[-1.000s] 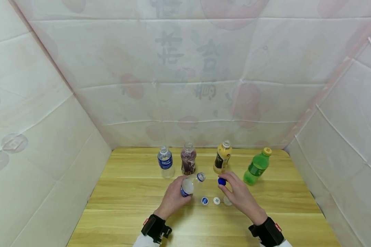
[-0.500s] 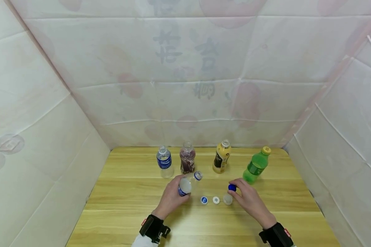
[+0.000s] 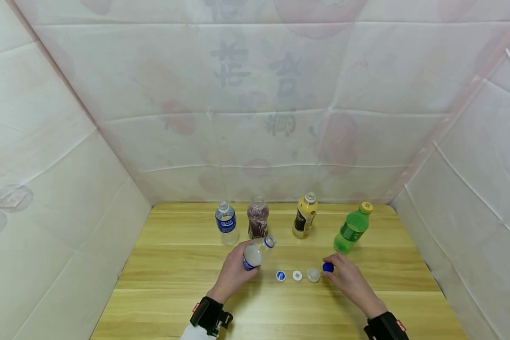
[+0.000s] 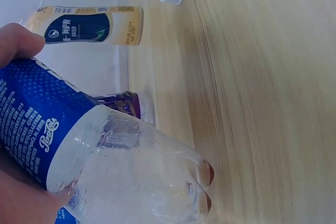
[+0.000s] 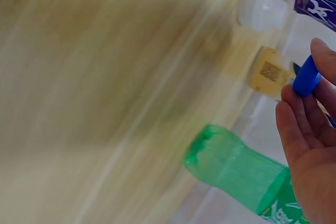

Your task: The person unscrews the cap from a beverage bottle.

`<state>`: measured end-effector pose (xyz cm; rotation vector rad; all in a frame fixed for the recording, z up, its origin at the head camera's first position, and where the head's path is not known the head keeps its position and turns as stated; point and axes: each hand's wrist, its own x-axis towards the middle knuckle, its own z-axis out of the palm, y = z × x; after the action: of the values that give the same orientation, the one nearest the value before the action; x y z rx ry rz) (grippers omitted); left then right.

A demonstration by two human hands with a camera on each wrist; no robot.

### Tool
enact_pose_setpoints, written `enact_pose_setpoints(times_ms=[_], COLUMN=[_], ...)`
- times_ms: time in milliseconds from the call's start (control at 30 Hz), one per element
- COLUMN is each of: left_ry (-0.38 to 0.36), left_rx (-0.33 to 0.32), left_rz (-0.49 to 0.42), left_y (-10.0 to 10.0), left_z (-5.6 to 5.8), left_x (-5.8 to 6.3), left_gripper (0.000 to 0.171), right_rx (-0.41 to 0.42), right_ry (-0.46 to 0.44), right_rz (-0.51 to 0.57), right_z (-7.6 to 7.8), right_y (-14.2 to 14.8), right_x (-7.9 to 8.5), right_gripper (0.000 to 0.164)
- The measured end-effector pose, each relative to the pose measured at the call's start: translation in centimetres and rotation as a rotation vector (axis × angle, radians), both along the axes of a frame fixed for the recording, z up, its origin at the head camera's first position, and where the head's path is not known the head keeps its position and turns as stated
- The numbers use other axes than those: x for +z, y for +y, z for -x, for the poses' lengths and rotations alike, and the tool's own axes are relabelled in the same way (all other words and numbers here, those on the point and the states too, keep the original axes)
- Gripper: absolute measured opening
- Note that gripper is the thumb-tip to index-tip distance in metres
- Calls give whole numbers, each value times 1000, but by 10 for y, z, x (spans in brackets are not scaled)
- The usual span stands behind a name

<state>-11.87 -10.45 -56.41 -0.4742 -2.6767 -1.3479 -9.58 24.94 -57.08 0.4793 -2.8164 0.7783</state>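
Note:
My left hand point(image 3: 233, 271) grips a clear Pepsi bottle point(image 4: 131, 166) with a blue label around its middle. In the head view the bottle tilts, its uncapped neck pointing away to the right. Thumb and fingertips of my right hand point(image 3: 352, 279) pinch a blue bottle cap point(image 5: 306, 77), low over the table just right of a translucent cap point(image 3: 313, 275). Left of that one lie a white cap point(image 3: 297, 276) and a blue-and-white cap point(image 3: 281, 276), in a row with it.
Behind the hands stand an uncapped water bottle point(image 3: 227, 224), an uncapped purple-labelled bottle point(image 3: 258, 221), an uncapped yellow bottle point(image 3: 304, 218) and a green bottle point(image 3: 352, 230) with a yellow cap. A white cloth wall point(image 3: 255, 141) rises along the back of the wooden table point(image 3: 174, 302).
My right hand has carried the blue cap to the right and nearer the body, past the translucent cap. My left hand has shifted slightly left with the bottle.

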Motion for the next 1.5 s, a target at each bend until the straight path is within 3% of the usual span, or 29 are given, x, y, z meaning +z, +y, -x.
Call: enact_pose_setpoints(times_ms=[267, 700, 1167, 1500], left_ry=[3, -19, -4, -24], left_rx=[-1, 2, 18, 43], left_rz=[0, -18, -24, -63], left_y=[-2, -5, -8, -15], left_z=[-1, -1, -2, -1], left_x=[0, 0, -1, -2], left_gripper=[72, 71, 69, 68], right_rx=[-38, -44, -18, -33], right_ry=[-143, -129, -153, -206], right_rz=[-73, -144, -139, -157], right_z=[2, 6, 9, 10], right_y=[-1, -1, 4, 3], right_x=[-11, -24, -33, -34], right_gripper=[31, 28, 24, 32])
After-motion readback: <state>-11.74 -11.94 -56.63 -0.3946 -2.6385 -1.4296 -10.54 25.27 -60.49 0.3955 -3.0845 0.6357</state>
